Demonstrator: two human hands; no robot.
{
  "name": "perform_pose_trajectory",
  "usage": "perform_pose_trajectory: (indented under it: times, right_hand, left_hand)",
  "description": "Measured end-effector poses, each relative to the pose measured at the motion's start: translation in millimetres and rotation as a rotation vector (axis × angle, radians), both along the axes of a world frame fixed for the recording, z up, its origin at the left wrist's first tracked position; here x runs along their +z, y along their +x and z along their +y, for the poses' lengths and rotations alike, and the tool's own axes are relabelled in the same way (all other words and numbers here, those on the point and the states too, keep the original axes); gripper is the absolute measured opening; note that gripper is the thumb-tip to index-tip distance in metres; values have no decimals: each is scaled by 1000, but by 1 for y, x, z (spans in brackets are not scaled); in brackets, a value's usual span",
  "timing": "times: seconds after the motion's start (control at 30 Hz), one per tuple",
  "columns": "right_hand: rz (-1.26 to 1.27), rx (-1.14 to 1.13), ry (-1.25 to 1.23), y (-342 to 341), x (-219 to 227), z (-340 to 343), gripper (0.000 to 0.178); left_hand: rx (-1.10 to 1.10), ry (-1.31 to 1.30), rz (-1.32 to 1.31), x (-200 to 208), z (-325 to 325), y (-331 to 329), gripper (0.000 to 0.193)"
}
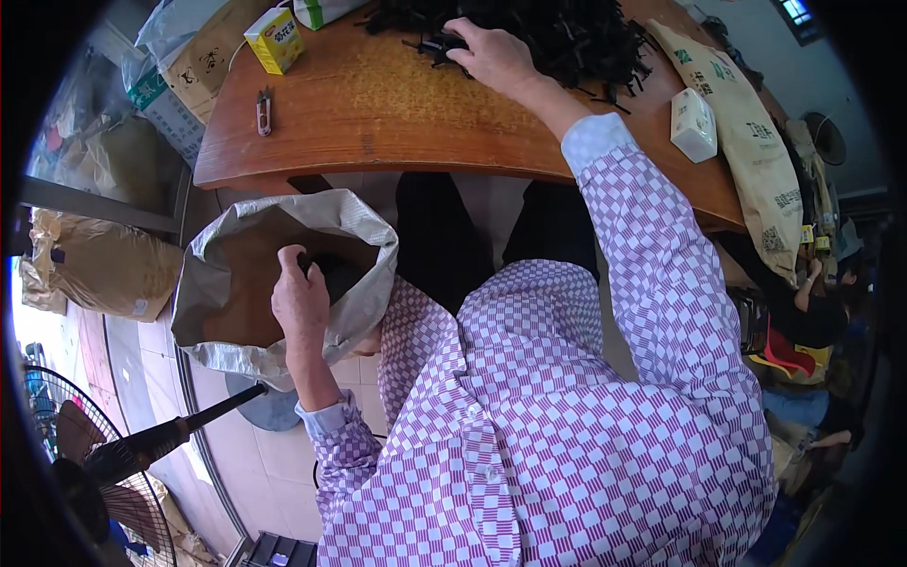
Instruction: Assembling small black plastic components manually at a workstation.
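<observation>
My left hand (pixel 302 307) is over the mouth of a white woven sack (pixel 370 215). Its fingers close round a small dark piece (pixel 303 262), of which only a bit shows. The sack has a brown inside and something dark lies in it, partly hidden behind the hand. On the wooden table, my right hand (pixel 498 60) reaches to the near left edge of a pile of short black strips (pixel 581 47). Thumb and forefinger close about a few black strips (pixel 436 45) there; the fingertips are partly hidden.
Thread snips (pixel 264 111) and a yellow drink carton (pixel 275 41) lie or stand on the table's left. At its right are a white tissue pack (pixel 693 126) and a large paper sack (pixel 742 132). A fan (pixel 90 454) stands lower left. Other people (pixel 817 302) sit at far right.
</observation>
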State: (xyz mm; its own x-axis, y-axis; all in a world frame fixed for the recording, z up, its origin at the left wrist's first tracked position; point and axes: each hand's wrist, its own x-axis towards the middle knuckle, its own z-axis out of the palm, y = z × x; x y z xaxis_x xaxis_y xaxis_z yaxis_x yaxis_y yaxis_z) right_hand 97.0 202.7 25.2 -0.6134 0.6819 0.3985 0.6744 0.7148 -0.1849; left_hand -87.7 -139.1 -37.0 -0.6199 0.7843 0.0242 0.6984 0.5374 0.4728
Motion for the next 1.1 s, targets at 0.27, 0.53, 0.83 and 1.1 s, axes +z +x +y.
perform_pose_trajectory:
  times: [0.27, 0.53, 0.83, 1.1]
  right_hand:
    - [-77, 161, 9, 15, 3, 45, 26]
    - [144, 208, 157, 44, -9, 51, 25]
    - [977, -29, -1017, 97, 10, 21, 27]
    - [674, 24, -963, 82, -1, -106, 32]
  left_hand:
    - [-170, -177, 51, 4, 8, 11, 28]
    - [-242, -248, 100, 8, 17, 17, 25]
    - [-180, 115, 93, 12, 34, 28, 47]
    - [-566, 505, 7, 58, 89, 115, 75]
